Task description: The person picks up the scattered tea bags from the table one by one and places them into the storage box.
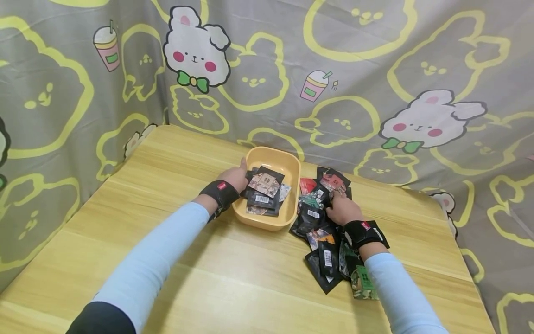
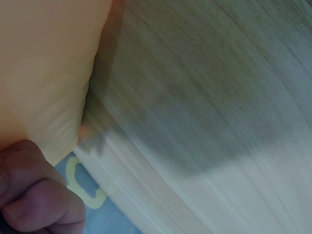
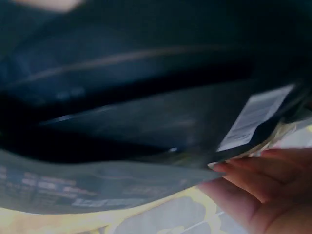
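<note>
My left hand [image 1: 234,176] is at the left rim of a yellow plastic tub [image 1: 267,226], its curled fingers beside the edge of a black sachet [image 1: 249,176]. In the left wrist view the bent fingers [image 2: 46,204] overlap the tub's pale orange side [image 2: 44,73], with a bit of dark material at the corner. Several printed black sachets [image 1: 267,183] lie inside the tub. My right hand [image 1: 344,209] holds a sachet with a red label [image 1: 333,182] at the pile's far end. In the right wrist view, fingertips meet the edge of black sachets [image 3: 170,117], one with a barcode.
A loose pile of black, green and orange-labelled sachets [image 1: 328,260] spreads right of the tub, partly under the right wrist. They lie on a wood-grain table [image 1: 233,283]. A grey curtain [image 1: 258,60] with cartoon animals hangs along the table's back and sides.
</note>
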### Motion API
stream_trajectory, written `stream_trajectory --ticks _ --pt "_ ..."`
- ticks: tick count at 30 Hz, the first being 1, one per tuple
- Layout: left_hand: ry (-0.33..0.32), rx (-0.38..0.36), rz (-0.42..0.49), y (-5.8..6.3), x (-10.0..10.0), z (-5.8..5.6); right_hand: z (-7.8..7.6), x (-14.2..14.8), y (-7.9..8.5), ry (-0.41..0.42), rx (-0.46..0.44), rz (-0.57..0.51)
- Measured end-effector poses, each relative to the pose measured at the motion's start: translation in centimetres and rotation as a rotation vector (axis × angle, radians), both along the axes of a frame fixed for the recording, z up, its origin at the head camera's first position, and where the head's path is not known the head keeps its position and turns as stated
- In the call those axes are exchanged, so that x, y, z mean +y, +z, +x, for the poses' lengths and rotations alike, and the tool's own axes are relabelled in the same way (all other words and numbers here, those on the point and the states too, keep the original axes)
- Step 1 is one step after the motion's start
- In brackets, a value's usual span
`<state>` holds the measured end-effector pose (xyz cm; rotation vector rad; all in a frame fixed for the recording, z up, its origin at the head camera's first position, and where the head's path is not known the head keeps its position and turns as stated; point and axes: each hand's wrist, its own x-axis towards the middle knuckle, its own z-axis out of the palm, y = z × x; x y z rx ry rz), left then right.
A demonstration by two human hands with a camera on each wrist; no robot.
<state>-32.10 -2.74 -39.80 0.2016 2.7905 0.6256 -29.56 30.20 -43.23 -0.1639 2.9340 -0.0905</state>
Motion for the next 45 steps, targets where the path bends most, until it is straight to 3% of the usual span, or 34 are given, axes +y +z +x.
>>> stream_trajectory --ticks 12,22,31,41,45 --pt "-0.017 0.008 -0.013 0.1 0.0 0.0 1.2 -2.4 0.5 -0.005 0.335 0.039" --pt "-0.015 0.013 -0.005 0.0 0.0 0.1 1.5 -4.2 2.1 0.067 0.499 -0.008" --pt "-0.014 0.016 0.011 -0.3 -0.1 -0.2 2.4 -8.2 5.5 0.143 0.455 0.025" --pt "-0.027 0.024 -0.007 0.2 -0.1 0.3 3.0 -12.1 6.3 0.330 0.556 0.063" --pt "-0.029 0.022 -0.002 0.1 -0.1 0.2 3.2 -13.5 6.3 0.377 0.495 0.020"
